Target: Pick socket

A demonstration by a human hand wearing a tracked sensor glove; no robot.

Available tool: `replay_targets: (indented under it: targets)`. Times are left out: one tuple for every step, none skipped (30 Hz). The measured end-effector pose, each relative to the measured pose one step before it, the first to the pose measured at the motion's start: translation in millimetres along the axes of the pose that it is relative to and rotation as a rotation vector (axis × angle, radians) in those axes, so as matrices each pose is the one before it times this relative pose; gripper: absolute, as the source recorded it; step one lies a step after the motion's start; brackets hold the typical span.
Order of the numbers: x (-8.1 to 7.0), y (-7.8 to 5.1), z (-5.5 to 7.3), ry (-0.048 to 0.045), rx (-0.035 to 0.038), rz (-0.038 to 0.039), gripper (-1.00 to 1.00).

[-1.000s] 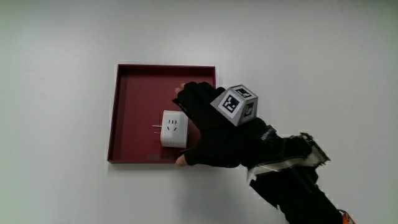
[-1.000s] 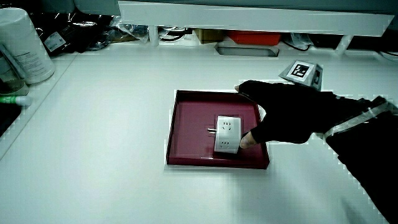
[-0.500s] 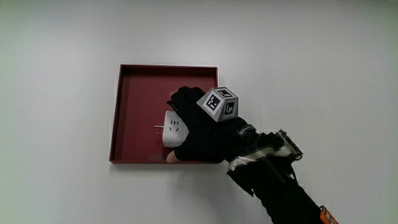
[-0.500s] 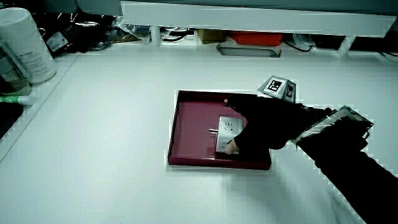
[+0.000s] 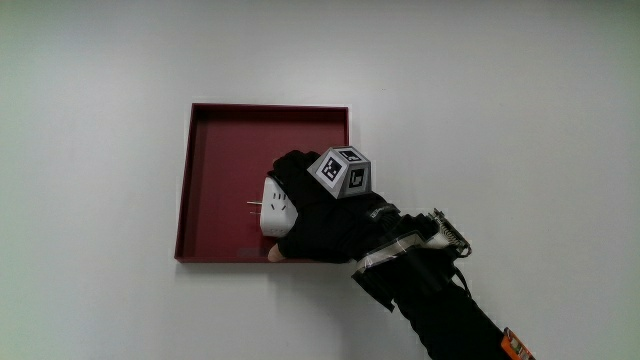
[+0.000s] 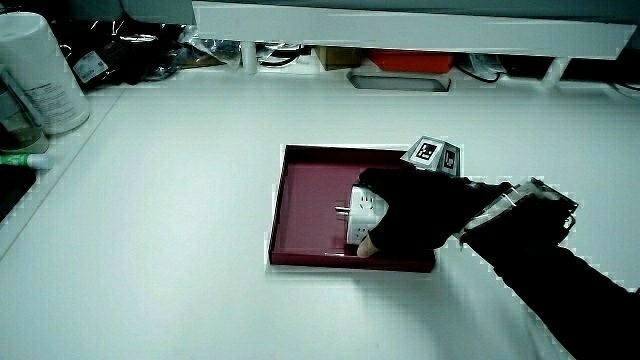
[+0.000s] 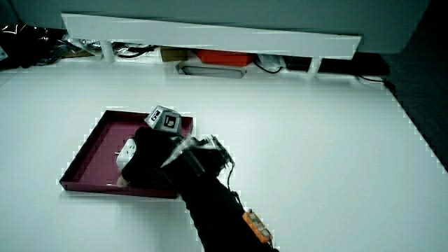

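A white socket (image 5: 271, 205) with two metal prongs lies in a dark red square tray (image 5: 215, 150), near the tray's edge closest to the person. The black-gloved hand (image 5: 312, 212) lies over the socket and covers most of it, with fingers curled around its body and the thumb at its nearer edge. A patterned cube (image 5: 343, 170) sits on the back of the hand. Both side views show the socket (image 6: 360, 210) (image 7: 128, 152) in the tray (image 6: 305, 200) (image 7: 89, 157) under the hand (image 6: 415, 212) (image 7: 150, 162). The socket still rests on the tray floor.
A white cylindrical container (image 6: 38, 75) stands at the table's edge, with a green item (image 6: 20, 160) beside it. A low white partition (image 6: 400, 25) (image 7: 210, 35) runs along the table, with cables and a red box (image 6: 405, 62) under it.
The hand has slid farther over the socket and its fingers have closed around it. The forearm has come in closer to the tray. The socket has not left the tray.
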Motion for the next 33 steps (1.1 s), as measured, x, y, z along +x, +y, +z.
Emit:
replay_targets:
  targets:
    - [1.93, 1.24, -1.04, 0.0028, -0.00483, -0.00045, 0.29]
    - [-0.32, -0.52, 0.89, 0.01054, -0.00069, -0.00382, 0.33]
    - [2.08, 1.12, -0.65, -0.00989, 0.01529, -0.00609, 0.38]
    - [-1.01, -0.68, 0.78, 0.00158, 0.00063, -0.00335, 0.42]
    - [0.15, -0.19, 0.32, 0.00922, -0.00238, 0.00219, 0.46]
    - [1.76, 0.77, -0.83, 0.00049, 0.00781, -0.0045, 0.5]
    - [-1.61, -1.11, 1.23, -0.00185, 0.00414, 0.00857, 0.54]
    - [1.08, 0.9, -0.64, -0.00156, -0.00016, 0.00554, 0.58]
    - [2.02, 0.79, -0.95, 0.00594, 0.00478, -0.00262, 0.62]
    - [-0.28, -0.68, 0.51, 0.00569, 0.00766, 0.00098, 0.67]
    - [0.11, -0.66, 0.13, -0.00174, 0.01505, 0.00654, 0.71]
    - [-2.11, -1.99, 1.54, 0.01106, 0.0051, 0.01124, 0.75]
    - [-0.41, 0.0, -0.13, 0.00001, -0.00495, 0.01047, 0.79]
    - [-0.93, -0.44, 0.28, -0.00459, -0.00247, 0.00268, 0.83]
    - [-1.06, -1.05, 0.9, -0.00394, 0.01097, 0.00072, 0.88]
    - [1.59, 0.33, -0.82, -0.00842, 0.00691, -0.00749, 0.92]
    - [0.42, -0.22, -0.24, -0.00497, 0.00086, 0.00246, 0.96]
    - [3.09, 1.28, -1.61, -0.0061, -0.00476, -0.0045, 1.0]
    - [-0.6, -1.57, 1.9, 0.0045, 0.00831, 0.00164, 1.0]
    - [0.59, -0.77, 1.38, 0.02316, -0.00999, 0.00783, 1.0]
    - [-3.21, -3.29, 3.99, 0.01393, 0.00497, 0.02106, 1.0]
    - [2.39, 0.1, 0.45, -0.01242, 0.00297, -0.00486, 1.0]
    - [-2.3, -3.16, 3.59, 0.01501, 0.00784, 0.01057, 1.0]
    - [0.05, -1.51, 1.83, -0.01371, -0.00218, 0.00438, 1.0]
    - [-5.34, -5.17, 5.75, -0.00162, 0.00965, 0.00662, 1.0]
    - [-0.03, -2.93, 2.65, 0.02132, -0.00378, 0.0175, 1.0]
    - [5.1, -0.39, 0.45, 0.03445, -0.01571, 0.03586, 1.0]
    - [5.06, -0.58, 0.61, 0.03445, -0.01571, 0.03586, 1.0]
    - [-1.37, -4.89, 4.56, 0.00662, 0.00863, 0.01092, 1.0]
    - [-1.86, -5.25, 4.64, 0.01687, 0.00373, -0.00395, 1.0]
    - [0.96, -3.59, 3.66, -0.00803, 0.01985, 0.03769, 1.0]
    - [-0.26, -4.02, 4.36, 0.00224, 0.01804, 0.04059, 1.0]
    - [-2.88, -5.24, 4.98, 0.01175, 0.00553, -0.00342, 1.0]
